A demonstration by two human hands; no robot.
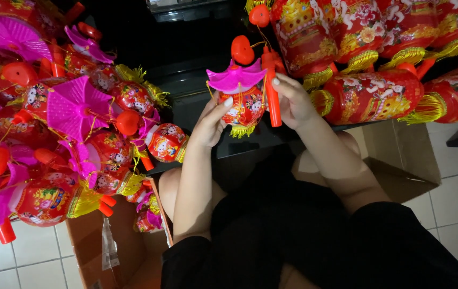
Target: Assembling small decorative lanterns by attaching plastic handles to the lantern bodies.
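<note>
two hands meet on one small lantern [244,104] held up in front of the person, over the dark counter [186,101]. the left hand [211,124] is curled loosely against the lantern's left side, its thumb and forefinger pressed to the red printed body just under the pink roof-shaped top [235,78]. the right hand [293,101] is closed around a red plastic stick [274,99] that stands nearly upright just beside the lantern's right side, fingertips resting near the top of it. a red round knob [242,50] sits above the pink top, and a short yellow fringe [242,130] hangs from the lantern's bottom edge. thin gold cord runs between the knob and the stick.

to the left, a big heap of the same little lanterns [74,134] lies piled together, pink tops, red bodies and red sticks all tangled, some spilling toward an open cardboard box [87,241] on the tiled floor [25,262]. to the right, a row of larger red barrel-shaped lanterns [379,93] with flower prints and gold tassels lies stacked along the counter's edge, close behind the right hand. the person sits low, dark sleeves pushed to the elbows, bare knees showing below the forearms. the counter itself is too dark to make out much.
</note>
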